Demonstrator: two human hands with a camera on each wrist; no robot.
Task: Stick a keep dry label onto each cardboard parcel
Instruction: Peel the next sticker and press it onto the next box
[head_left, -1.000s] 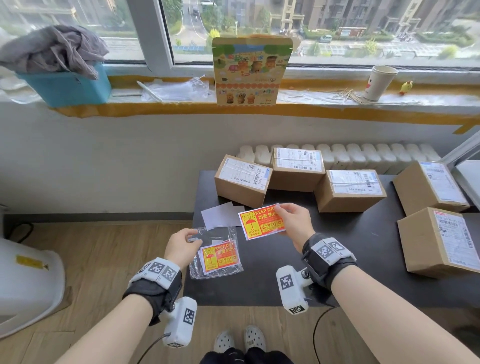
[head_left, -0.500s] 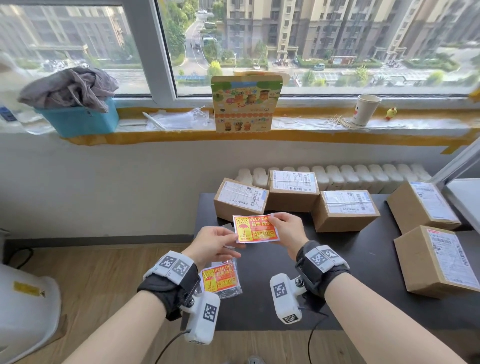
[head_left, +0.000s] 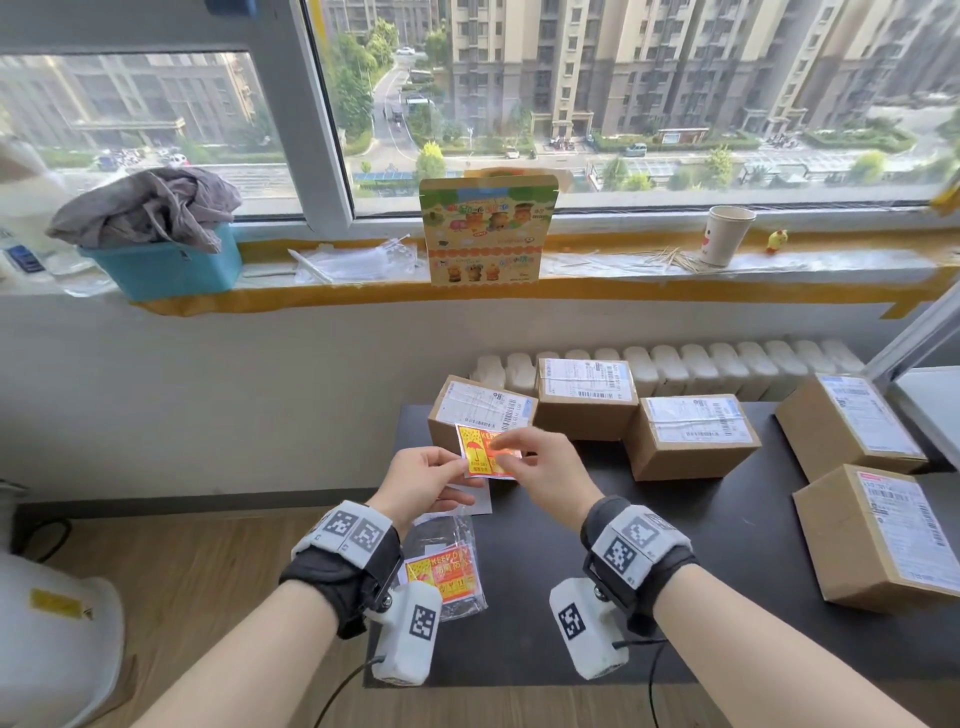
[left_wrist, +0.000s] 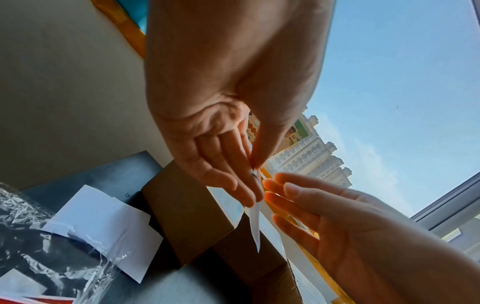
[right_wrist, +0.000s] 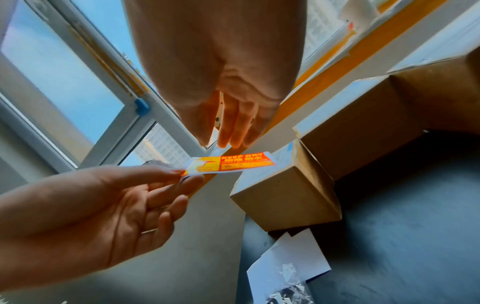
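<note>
A red and yellow keep dry label (head_left: 480, 457) is held up in front of me over the table's left end. My left hand (head_left: 460, 465) pinches its left edge between thumb and fingers, as the right wrist view shows around the label (right_wrist: 230, 163). My right hand (head_left: 506, 448) has straight fingers (right_wrist: 228, 131) just at the label's right part, with no clear grip. In the left wrist view the label's white backing (left_wrist: 255, 226) hangs edge-on below my left hand (left_wrist: 255, 169). Several cardboard parcels stand on the table; the nearest one (head_left: 480, 410) is just behind the label.
A clear bag of more labels (head_left: 449, 574) lies at the near left of the dark table (head_left: 727, 571), beside white backing sheets (head_left: 480, 501). Further parcels (head_left: 691, 436) (head_left: 878, 535) line the back and right. A radiator (head_left: 675, 364) and windowsill clutter sit behind.
My left hand left the label bag, rose to the label and took its left edge. My right hand shifted from pinching the right edge to lying over the label.
</note>
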